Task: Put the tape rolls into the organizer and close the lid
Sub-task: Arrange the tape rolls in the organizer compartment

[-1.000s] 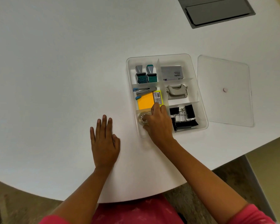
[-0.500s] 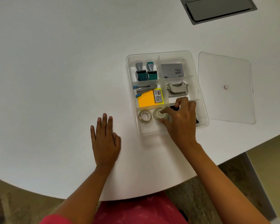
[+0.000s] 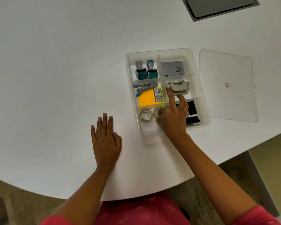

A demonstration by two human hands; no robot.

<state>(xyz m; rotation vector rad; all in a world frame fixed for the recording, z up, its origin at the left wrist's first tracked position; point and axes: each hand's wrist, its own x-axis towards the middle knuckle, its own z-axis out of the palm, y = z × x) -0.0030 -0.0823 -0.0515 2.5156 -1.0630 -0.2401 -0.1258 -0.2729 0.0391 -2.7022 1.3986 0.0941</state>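
A clear plastic organizer [image 3: 205, 111] with several compartments sits on the white table. Two clear tape rolls lie in its near-left compartment: the left tape roll [image 3: 145, 114] lies free, and the right tape roll [image 3: 157, 113] is partly under my right hand [image 3: 174, 118]. My thumb and lower fingers touch that roll, while two fingers stretch out over the dividers. The clear lid [image 3: 227, 88] lies flat on the table, right of the organizer. My left hand [image 3: 106, 140] rests flat on the table, left of the organizer, fingers spread.
Other compartments hold two stamps [image 3: 146, 71], a grey box [image 3: 173, 68], a stapler [image 3: 144, 88] on orange sticky notes [image 3: 147, 99], a hole punch [image 3: 178, 86] and black binder clips [image 3: 192, 111]. A grey floor-box panel [image 3: 217, 5] sits at the far right. The curved table edge [image 3: 152, 194] runs close to my body.
My right hand has shifted from the left tape roll to the right one, leaving the left roll lying in the compartment. Two fingers have stretched out. My left hand has stayed put.
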